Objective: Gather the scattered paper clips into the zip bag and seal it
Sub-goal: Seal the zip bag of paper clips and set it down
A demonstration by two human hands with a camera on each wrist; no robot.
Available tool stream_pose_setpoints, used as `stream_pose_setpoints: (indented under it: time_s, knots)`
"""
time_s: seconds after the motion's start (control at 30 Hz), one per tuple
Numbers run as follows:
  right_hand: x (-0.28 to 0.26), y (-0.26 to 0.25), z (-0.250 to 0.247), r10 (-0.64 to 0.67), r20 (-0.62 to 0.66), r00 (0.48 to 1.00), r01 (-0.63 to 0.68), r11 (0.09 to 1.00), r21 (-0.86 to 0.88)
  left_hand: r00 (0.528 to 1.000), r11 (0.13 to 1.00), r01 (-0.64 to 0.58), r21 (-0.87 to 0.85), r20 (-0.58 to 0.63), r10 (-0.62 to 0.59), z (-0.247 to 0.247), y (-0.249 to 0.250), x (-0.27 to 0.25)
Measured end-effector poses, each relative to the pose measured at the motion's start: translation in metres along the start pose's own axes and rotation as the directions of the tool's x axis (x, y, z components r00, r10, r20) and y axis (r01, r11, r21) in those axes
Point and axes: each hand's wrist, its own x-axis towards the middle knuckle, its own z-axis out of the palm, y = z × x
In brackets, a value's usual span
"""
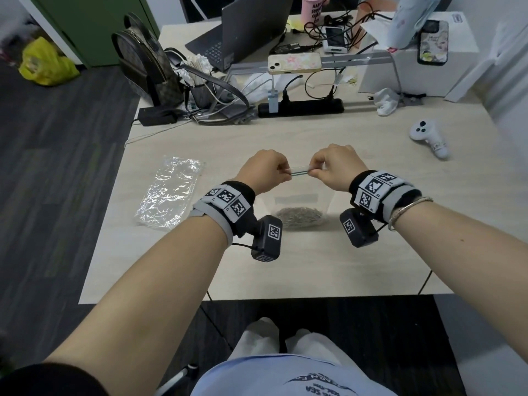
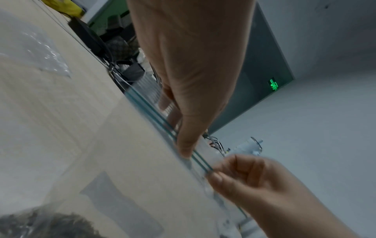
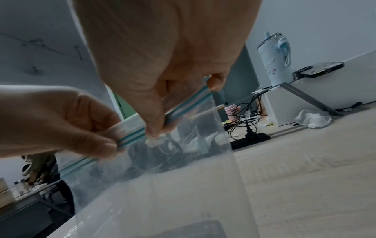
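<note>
A clear zip bag (image 1: 297, 195) hangs upright over the table, held up by its top edge. A dark heap of paper clips (image 1: 300, 217) lies in its bottom and rests near the tabletop. My left hand (image 1: 285, 174) pinches the teal zip strip (image 1: 300, 170) near its left end. My right hand (image 1: 314, 170) pinches it near the right end. In the left wrist view my left thumb (image 2: 185, 149) presses on the strip (image 2: 154, 116). In the right wrist view my right hand (image 3: 154, 127) pinches the strip (image 3: 132, 135) close to my left hand (image 3: 107, 148).
A crinkled clear plastic sheet (image 1: 168, 192) lies flat on the table to the left. A white controller (image 1: 428, 135) lies at the right. A black power strip (image 1: 300, 107), cables, a laptop (image 1: 243, 32), a phone (image 1: 294, 62) and a backpack (image 1: 145, 58) crowd the far side.
</note>
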Motion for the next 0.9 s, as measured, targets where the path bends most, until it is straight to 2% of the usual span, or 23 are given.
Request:
stream_pose_setpoints:
  time_s: [0.37, 0.6, 0.73, 0.9]
  knots:
    - [-0.002, 0.005, -0.001, 0.069, 0.031, 0.997, -0.074, 0.984, 0.163, 0.996, 0.996, 0.05, -0.077, -0.073, -0.056, 0.004, -0.014, -0.005]
    - [-0.012, 0.011, -0.006, 0.092, 0.017, 0.996, -0.093, 0.96, 0.266, 1.0, 0.992, 0.015, -0.128, -0.011, -0.016, -0.01, -0.021, -0.008]
    - [-0.015, 0.018, -0.01, 0.126, 0.017, 0.992, -0.126, 0.954, 0.271, 1.0, 0.995, 0.026, -0.093, -0.008, -0.026, -0.012, -0.028, -0.012]
    - [-0.013, 0.025, -0.014, 0.132, -0.046, 0.99, -0.117, 0.964, 0.24, 0.99, 0.99, 0.044, -0.134, -0.124, -0.06, -0.009, -0.027, -0.012]
